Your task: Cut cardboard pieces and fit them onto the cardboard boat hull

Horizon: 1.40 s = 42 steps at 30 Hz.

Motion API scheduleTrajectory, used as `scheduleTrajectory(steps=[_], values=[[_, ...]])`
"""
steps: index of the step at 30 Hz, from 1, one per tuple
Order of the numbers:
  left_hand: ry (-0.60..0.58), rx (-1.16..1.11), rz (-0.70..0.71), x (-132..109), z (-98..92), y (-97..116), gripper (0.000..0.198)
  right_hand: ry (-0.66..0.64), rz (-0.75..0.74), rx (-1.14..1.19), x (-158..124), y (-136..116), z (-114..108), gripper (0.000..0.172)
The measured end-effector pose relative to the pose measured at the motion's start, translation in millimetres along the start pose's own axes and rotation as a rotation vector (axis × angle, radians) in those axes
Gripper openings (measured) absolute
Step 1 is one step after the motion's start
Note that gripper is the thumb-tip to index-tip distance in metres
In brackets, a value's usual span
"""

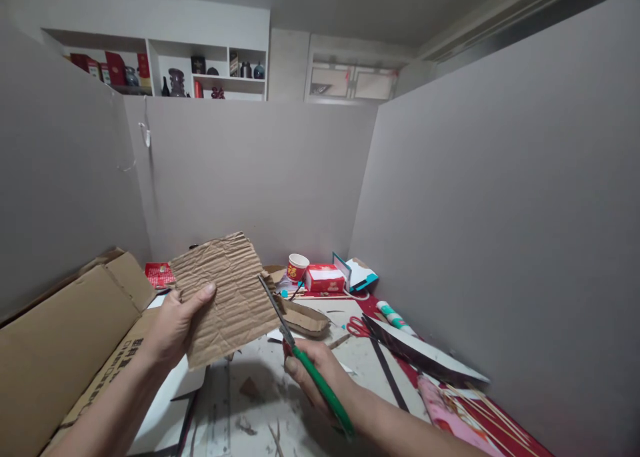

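1. Scissors, green-handled [323, 385], are resting in the grip of the right hand [335, 370]; slanting could be causing tearing.
2. Left hand [177, 323] is pinching the corrugated cardboard sheet [230, 297] above the worktop [367, 357]; slack pinching could be letting it twist.

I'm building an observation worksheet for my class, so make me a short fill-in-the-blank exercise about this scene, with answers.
1. The left hand holds a cardboard piece, its ____ lying on the face turned to the camera.
2. The right hand holds scissors whose long visible handle is ____.
3. A second pair of scissors has ____ handles.
4. In the picture, the cup stands to the ____ of the red and white box.

Missing words: thumb; green; red; left.
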<state>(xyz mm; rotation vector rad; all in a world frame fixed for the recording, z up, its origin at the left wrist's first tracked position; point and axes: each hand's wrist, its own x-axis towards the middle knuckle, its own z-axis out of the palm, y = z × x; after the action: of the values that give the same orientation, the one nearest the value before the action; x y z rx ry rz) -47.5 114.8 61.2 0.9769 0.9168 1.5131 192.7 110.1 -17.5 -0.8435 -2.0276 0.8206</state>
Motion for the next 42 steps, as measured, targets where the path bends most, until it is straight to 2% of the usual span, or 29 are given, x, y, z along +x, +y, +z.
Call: scheduleTrajectory(steps=[4,8,16,21,24,27,32,38,42], values=[[0.014,0.007,0.014,-1,2.4,-4,0.060,0.006,-0.034,-0.127,1,-2,-5,0.040],[0.052,0.009,0.048,-2,4.1,-10,0.054,-0.023,-0.044,-0.167,1,-3,-8,0.039],[0.081,0.023,-0.027,-5,6.5,3,0.050,-0.122,-0.040,-0.146,2,-3,-13,0.040],[0.014,0.009,-0.050,-5,10.3,-19,0.051,-0.075,-0.080,-0.078,5,-1,-13,0.049],[0.011,-0.005,-0.048,-5,11.5,-28,0.053,-0.050,-0.050,-0.096,6,0,-13,0.052],[0.006,0.006,-0.025,-4,10.4,-29,0.056,-0.027,-0.021,-0.113,6,2,-14,0.053],[-0.015,0.028,0.004,-5,8.1,-30,0.047,-0.026,-0.011,-0.034,2,2,-10,0.049],[-0.008,0.016,-0.029,-6,9.8,-29,0.047,0.029,0.061,0.046,0,4,-4,0.043],[-0.027,0.020,-0.026,-10,13.7,-28,0.049,0.039,0.029,-0.027,4,3,-8,0.034]])
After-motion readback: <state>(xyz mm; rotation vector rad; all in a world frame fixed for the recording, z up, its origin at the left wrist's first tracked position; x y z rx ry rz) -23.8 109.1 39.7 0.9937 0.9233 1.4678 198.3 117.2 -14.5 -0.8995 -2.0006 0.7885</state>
